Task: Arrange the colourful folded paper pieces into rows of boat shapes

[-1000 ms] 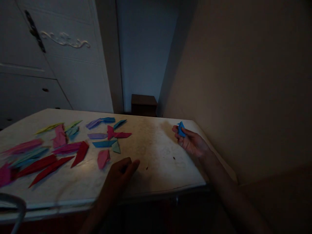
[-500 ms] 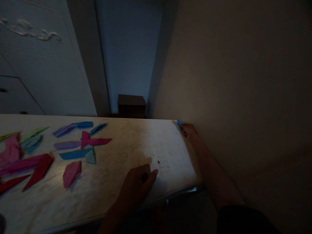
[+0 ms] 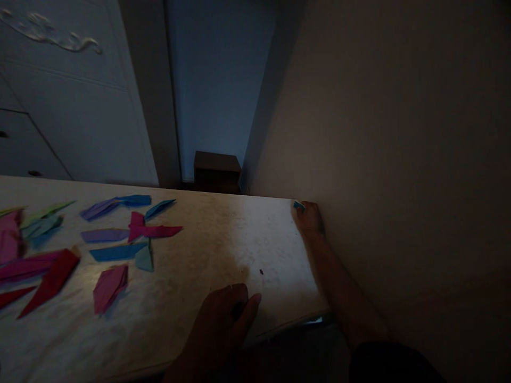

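Note:
At the far right corner of the white table, my right hand is closed on a small blue piece of folded paper; most of the piece is hidden by the fingers. Close to the near edge, my left hand hovers over or rests on the tabletop with its fingers curled in and the thumb pointing forward. Nothing shows in it. Leftward lie several folded paper pieces, among them a magenta one, a pink one, a blue one and a red one.
A beige wall runs along the table's right side. Beyond the far edge stand a white cabinet with carved trim and a low brown box-like stand. A small dark speck lies on the tabletop. The room is dim.
My right hand has turned at the corner, and less of the blue piece shows. The left hand sits slightly lower in view, still curled. The view has shifted slightly; the papers appear further left.

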